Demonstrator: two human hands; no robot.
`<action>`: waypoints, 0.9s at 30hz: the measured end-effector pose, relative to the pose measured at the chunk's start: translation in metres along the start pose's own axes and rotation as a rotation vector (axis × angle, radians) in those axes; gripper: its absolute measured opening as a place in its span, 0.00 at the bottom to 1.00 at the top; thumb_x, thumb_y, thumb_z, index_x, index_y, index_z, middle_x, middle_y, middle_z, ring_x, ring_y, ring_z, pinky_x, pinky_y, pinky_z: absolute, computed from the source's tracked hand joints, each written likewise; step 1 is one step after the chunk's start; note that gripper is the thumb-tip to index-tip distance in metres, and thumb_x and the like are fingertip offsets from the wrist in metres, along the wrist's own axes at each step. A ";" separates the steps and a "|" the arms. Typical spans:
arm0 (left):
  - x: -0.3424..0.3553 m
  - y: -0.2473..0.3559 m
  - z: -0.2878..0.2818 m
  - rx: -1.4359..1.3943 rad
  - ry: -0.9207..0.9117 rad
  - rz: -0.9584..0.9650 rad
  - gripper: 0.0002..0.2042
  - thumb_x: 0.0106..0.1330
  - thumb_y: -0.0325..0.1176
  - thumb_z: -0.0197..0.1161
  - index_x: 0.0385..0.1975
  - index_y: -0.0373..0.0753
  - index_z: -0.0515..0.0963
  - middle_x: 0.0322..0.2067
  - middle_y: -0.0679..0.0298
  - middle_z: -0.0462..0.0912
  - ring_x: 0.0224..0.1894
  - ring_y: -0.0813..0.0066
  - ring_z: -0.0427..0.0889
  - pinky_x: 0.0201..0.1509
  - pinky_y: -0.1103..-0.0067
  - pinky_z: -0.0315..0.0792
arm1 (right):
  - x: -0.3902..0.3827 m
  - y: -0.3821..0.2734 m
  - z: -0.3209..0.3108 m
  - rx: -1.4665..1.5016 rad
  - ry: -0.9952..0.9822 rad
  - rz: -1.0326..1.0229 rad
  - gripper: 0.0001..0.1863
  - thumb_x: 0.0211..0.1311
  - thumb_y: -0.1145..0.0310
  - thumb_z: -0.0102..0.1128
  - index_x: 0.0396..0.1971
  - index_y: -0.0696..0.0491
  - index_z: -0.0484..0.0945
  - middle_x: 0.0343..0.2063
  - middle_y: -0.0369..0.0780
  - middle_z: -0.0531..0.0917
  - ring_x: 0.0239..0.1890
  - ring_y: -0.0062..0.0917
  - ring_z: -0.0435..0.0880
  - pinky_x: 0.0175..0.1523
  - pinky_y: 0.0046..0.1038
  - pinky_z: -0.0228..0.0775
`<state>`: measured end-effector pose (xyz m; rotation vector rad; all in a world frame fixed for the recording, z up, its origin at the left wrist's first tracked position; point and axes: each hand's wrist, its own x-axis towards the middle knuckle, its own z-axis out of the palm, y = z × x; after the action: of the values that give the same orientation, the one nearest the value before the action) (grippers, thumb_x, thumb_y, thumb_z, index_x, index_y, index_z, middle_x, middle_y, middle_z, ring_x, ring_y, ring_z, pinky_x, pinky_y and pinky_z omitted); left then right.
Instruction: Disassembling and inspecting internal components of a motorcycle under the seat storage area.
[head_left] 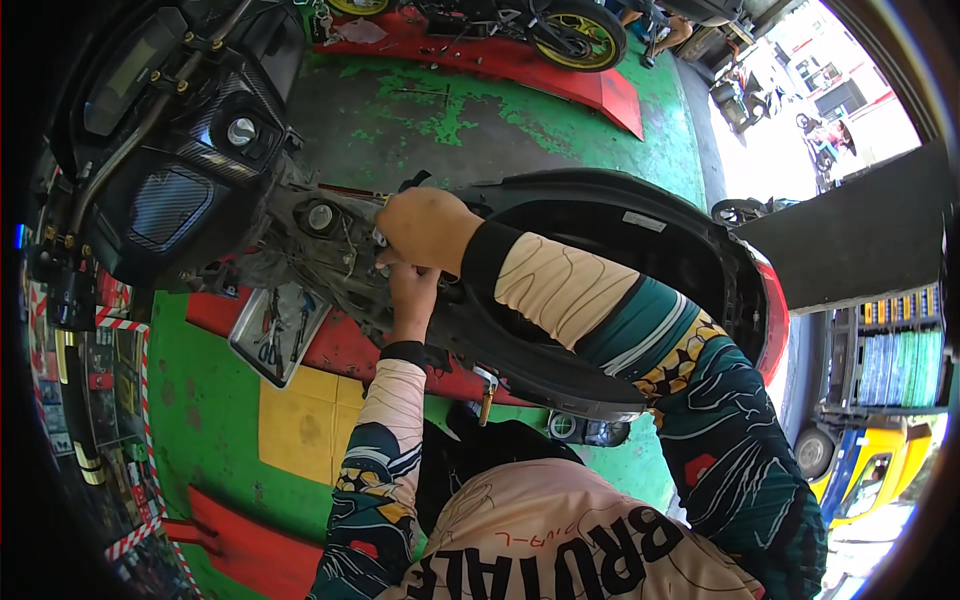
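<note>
A scooter with its body panels partly off stretches in front of me, its dusty bare frame [345, 255] showing in the middle. Over that frame my right hand [430, 228] is closed in a fist, with a small black piece sticking up beside its knuckles. Just below it, my left hand [408, 292] has its fingers bent and pressed together against the same spot. Whatever the two hands grip is hidden by the fingers. A round cap [320, 216] sits on the frame to their left. To their right lies the open black under-seat bucket [530, 215].
A metal tray [255, 350] with several hand tools stands low on the left by a red lift platform [345, 350]. Flattened cardboard [300, 425] lies on the green floor. The scooter's handlebar [130, 165] is far left. Another motorcycle [520, 30] stands behind.
</note>
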<state>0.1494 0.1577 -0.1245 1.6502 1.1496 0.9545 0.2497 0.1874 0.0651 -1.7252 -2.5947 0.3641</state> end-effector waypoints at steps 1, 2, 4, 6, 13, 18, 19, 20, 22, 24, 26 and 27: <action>-0.002 0.002 -0.001 -0.035 0.051 -0.016 0.14 0.63 0.31 0.71 0.45 0.33 0.78 0.36 0.58 0.87 0.38 0.69 0.86 0.45 0.75 0.76 | 0.002 -0.005 -0.006 -0.031 -0.063 0.066 0.22 0.54 0.45 0.69 0.32 0.51 0.88 0.30 0.43 0.87 0.39 0.41 0.87 0.44 0.41 0.79; -0.002 0.007 0.002 -0.075 0.096 -0.024 0.13 0.63 0.30 0.71 0.43 0.32 0.78 0.35 0.58 0.87 0.37 0.71 0.86 0.44 0.77 0.76 | 0.002 -0.005 -0.009 -0.034 -0.066 0.069 0.22 0.54 0.45 0.69 0.32 0.51 0.88 0.30 0.43 0.87 0.39 0.41 0.87 0.44 0.41 0.79; -0.006 0.016 0.005 -0.075 0.120 -0.030 0.13 0.63 0.29 0.71 0.44 0.32 0.77 0.35 0.57 0.88 0.38 0.69 0.87 0.45 0.76 0.76 | 0.003 -0.006 -0.014 -0.079 -0.096 0.150 0.25 0.56 0.41 0.67 0.31 0.51 0.89 0.29 0.41 0.87 0.38 0.40 0.88 0.42 0.40 0.79; -0.008 0.020 0.009 -0.074 0.144 -0.034 0.14 0.63 0.28 0.70 0.45 0.32 0.77 0.34 0.57 0.88 0.39 0.66 0.88 0.45 0.74 0.77 | 0.005 0.003 -0.011 -0.105 -0.118 0.155 0.25 0.56 0.41 0.66 0.31 0.51 0.89 0.29 0.40 0.87 0.38 0.39 0.88 0.42 0.40 0.79; -0.008 0.019 0.008 -0.025 0.072 -0.016 0.19 0.67 0.26 0.65 0.56 0.35 0.71 0.39 0.51 0.88 0.47 0.57 0.88 0.45 0.71 0.78 | -0.006 0.031 0.010 -0.215 0.138 -0.287 0.19 0.54 0.51 0.67 0.41 0.49 0.85 0.29 0.41 0.87 0.36 0.40 0.88 0.38 0.36 0.79; -0.014 0.016 0.007 0.011 0.080 -0.018 0.16 0.67 0.25 0.65 0.52 0.34 0.71 0.40 0.50 0.87 0.44 0.58 0.89 0.45 0.73 0.78 | 0.004 0.014 0.004 -0.265 -0.012 -0.216 0.15 0.49 0.56 0.69 0.34 0.48 0.88 0.30 0.41 0.88 0.38 0.38 0.88 0.40 0.37 0.80; -0.013 0.015 0.008 -0.012 0.076 -0.024 0.16 0.67 0.26 0.65 0.51 0.34 0.71 0.39 0.50 0.87 0.42 0.58 0.88 0.45 0.73 0.78 | 0.005 0.012 0.000 -0.279 -0.068 -0.133 0.14 0.49 0.57 0.70 0.33 0.48 0.89 0.31 0.41 0.88 0.38 0.38 0.89 0.41 0.39 0.81; -0.013 0.014 0.007 -0.033 0.073 -0.030 0.15 0.66 0.26 0.66 0.50 0.34 0.71 0.38 0.50 0.87 0.40 0.59 0.88 0.44 0.73 0.78 | 0.006 0.010 -0.004 -0.276 -0.066 -0.131 0.14 0.49 0.57 0.70 0.33 0.48 0.89 0.31 0.41 0.88 0.38 0.38 0.89 0.41 0.39 0.81; -0.010 0.012 0.008 -0.149 0.125 -0.047 0.14 0.66 0.27 0.67 0.48 0.34 0.72 0.36 0.51 0.87 0.38 0.60 0.88 0.45 0.73 0.78 | 0.007 0.006 -0.012 -0.146 -0.101 0.036 0.16 0.55 0.50 0.67 0.27 0.48 0.89 0.29 0.41 0.87 0.36 0.39 0.88 0.39 0.36 0.79; -0.008 0.018 0.011 -0.272 0.170 -0.064 0.14 0.65 0.28 0.68 0.46 0.34 0.73 0.35 0.52 0.87 0.37 0.61 0.88 0.45 0.73 0.77 | 0.007 0.003 -0.020 -0.153 -0.154 0.093 0.16 0.57 0.50 0.66 0.29 0.47 0.89 0.29 0.40 0.87 0.36 0.39 0.88 0.39 0.37 0.79; -0.008 0.021 0.005 0.003 0.183 -0.067 0.12 0.65 0.30 0.69 0.42 0.34 0.74 0.33 0.54 0.87 0.35 0.62 0.88 0.43 0.72 0.77 | 0.010 -0.005 -0.029 -0.157 -0.211 0.140 0.16 0.59 0.50 0.65 0.31 0.47 0.90 0.30 0.39 0.88 0.36 0.39 0.88 0.39 0.38 0.79; -0.009 0.019 0.002 0.006 0.184 -0.071 0.12 0.65 0.30 0.69 0.42 0.34 0.74 0.33 0.54 0.87 0.35 0.62 0.88 0.43 0.72 0.77 | 0.012 -0.013 -0.037 -0.230 -0.298 0.141 0.15 0.58 0.51 0.65 0.31 0.46 0.89 0.30 0.38 0.88 0.36 0.38 0.88 0.38 0.38 0.79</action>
<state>0.1545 0.1451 -0.1078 1.5403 1.3258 1.0754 0.2380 0.2010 0.1025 -2.0840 -2.8217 0.3619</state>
